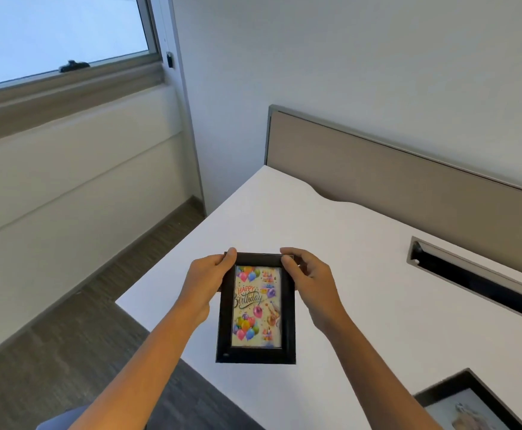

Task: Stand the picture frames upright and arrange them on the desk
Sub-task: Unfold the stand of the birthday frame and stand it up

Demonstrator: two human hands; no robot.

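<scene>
A black picture frame (256,308) with a "Happy Birthday" balloon card sits in the middle of the view, over the white desk (362,274), its picture facing me. My left hand (210,282) grips its upper left corner, thumb on top. My right hand (309,280) grips the upper right corner, fingers curled behind. Whether the frame's lower edge touches the desk I cannot tell. A second black frame (470,405) lies flat on the desk at the bottom right, partly cut off by the view's edge.
A beige partition panel (408,187) runs along the desk's far side against the wall. A metal cable slot (477,277) is set into the desk on the right. The desk's left edge drops to a dark wood floor (67,336). A window (51,35) is up left.
</scene>
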